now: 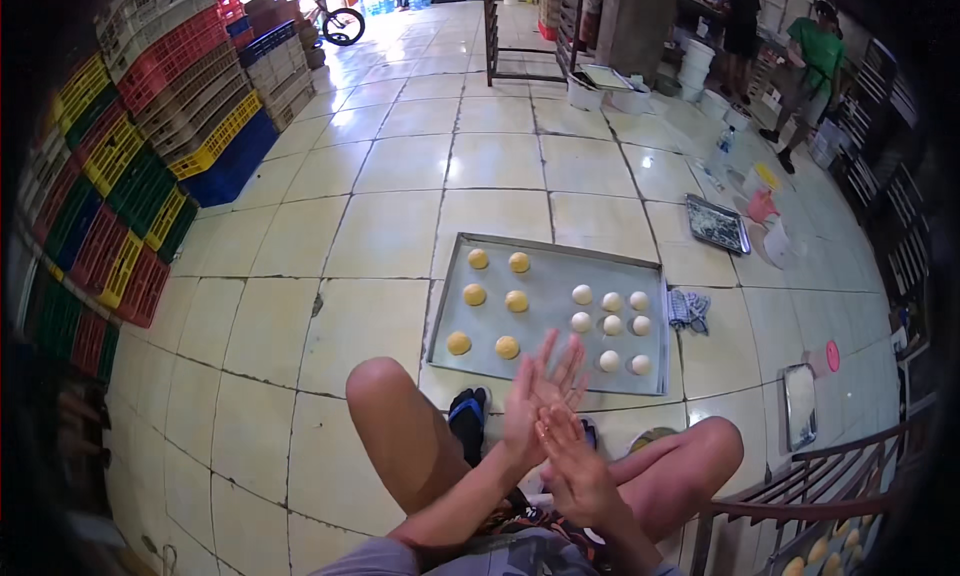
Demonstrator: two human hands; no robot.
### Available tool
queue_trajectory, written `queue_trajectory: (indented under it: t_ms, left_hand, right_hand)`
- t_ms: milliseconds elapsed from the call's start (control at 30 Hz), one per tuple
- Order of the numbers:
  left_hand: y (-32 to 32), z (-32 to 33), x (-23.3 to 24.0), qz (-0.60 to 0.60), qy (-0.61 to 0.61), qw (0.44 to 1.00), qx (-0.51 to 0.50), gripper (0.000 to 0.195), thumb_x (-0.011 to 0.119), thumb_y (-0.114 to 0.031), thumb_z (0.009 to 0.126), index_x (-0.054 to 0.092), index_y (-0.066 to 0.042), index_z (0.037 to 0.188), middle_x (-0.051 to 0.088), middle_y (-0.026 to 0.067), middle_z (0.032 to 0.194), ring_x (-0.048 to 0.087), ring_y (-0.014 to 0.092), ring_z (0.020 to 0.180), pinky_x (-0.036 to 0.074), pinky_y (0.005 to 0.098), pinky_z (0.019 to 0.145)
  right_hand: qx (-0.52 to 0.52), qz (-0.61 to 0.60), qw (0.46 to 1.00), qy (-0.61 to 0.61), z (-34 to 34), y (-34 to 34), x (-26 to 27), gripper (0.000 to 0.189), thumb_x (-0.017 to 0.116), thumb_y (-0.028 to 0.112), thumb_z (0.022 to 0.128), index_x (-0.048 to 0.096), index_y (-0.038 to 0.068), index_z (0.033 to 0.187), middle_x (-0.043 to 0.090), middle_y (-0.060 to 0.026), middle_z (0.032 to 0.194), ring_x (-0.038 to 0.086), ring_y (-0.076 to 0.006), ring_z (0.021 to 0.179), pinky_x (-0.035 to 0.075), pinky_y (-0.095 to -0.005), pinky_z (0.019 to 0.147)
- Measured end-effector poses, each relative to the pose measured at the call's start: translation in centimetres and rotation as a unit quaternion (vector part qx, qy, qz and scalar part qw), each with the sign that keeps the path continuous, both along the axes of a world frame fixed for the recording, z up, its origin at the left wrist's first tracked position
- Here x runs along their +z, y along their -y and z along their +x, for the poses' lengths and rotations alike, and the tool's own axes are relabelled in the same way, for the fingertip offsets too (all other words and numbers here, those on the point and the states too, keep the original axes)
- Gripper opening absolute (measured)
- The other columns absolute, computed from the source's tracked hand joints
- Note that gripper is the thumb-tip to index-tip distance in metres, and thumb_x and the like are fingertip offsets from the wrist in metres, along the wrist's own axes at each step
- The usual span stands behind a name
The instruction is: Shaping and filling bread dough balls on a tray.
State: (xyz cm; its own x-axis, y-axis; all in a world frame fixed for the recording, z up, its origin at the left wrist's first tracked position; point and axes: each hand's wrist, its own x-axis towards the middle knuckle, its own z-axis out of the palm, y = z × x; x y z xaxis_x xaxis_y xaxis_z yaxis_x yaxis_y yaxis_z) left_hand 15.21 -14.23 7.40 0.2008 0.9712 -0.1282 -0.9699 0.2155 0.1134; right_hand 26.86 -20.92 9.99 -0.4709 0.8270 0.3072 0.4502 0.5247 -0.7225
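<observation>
My left hand (549, 390) is raised above the near edge of a large metal baking tray (551, 276), palm up with fingers apart. Against the heel of that palm rests my right hand (574, 456), its fingers close together. Whether anything lies between the two hands is hidden. Several yellow dough balls (516, 301) sit spaced out on the tray's left half. On its right side, smaller white dough balls (611, 325) stand in loose rows. A bowl (651, 437), partly covered by my right leg, stands on the floor near my right knee.
Stacked plastic crates (180, 88) line the left side. A checked cloth (688, 310) touches the tray's right edge. Farther right lie a floury metal tray (717, 223) and a narrow tray (799, 407). A metal rack (810, 508) stands at lower right. Two people (814, 66) stand at back right.
</observation>
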Motion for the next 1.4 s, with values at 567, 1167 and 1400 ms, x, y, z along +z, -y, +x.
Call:
queue_trajectory:
  t_ms: [567, 1167, 1400]
  left_hand:
    - [-4.6, 4.7, -2.4, -0.002, 0.004, 0.993, -0.117, 0.055, 0.038, -0.046, 0.100, 0.031, -0.018, 0.148, 0.035, 0.0126, 0.151, 0.039, 0.028, 0.136, 0.036, 0.0421, 0.110]
    - [-3.8, 3.8, -5.0, -0.004, 0.066, 0.979, -0.193, 0.065, 0.034, -0.060, 0.097, 0.028, -0.024, 0.150, 0.036, 0.0153, 0.149, 0.031, 0.027, 0.140, 0.028, 0.0422, 0.113]
    - [-3.3, 1.6, -5.7, -0.014, 0.211, 0.962, -0.175, 0.066, 0.037, -0.062, 0.095, 0.032, -0.023, 0.148, 0.045, 0.0133, 0.141, 0.046, 0.025, 0.128, 0.028, 0.0360, 0.110]
  right_hand:
    - [-0.103, 0.030, 0.992, 0.068, 3.7, -5.1, -1.4, 0.048, 0.051, 0.015, 0.093, 0.046, -0.009, 0.134, 0.045, -0.0253, 0.142, 0.040, -0.0368, 0.136, 0.025, -0.0477, 0.114]
    - [-0.161, 0.041, 0.986, -0.028, 3.5, -5.4, -3.8, 0.040, 0.065, 0.006, 0.084, 0.060, -0.003, 0.123, 0.063, -0.0140, 0.123, 0.053, -0.0291, 0.123, 0.034, -0.0432, 0.110]
    - [-0.320, -0.385, 0.654, -0.568, 3.0, -6.4, -4.7, 0.035, 0.063, 0.010, 0.092, 0.057, 0.001, 0.125, 0.065, -0.0121, 0.113, 0.063, -0.0147, 0.096, 0.051, -0.0263, 0.085]
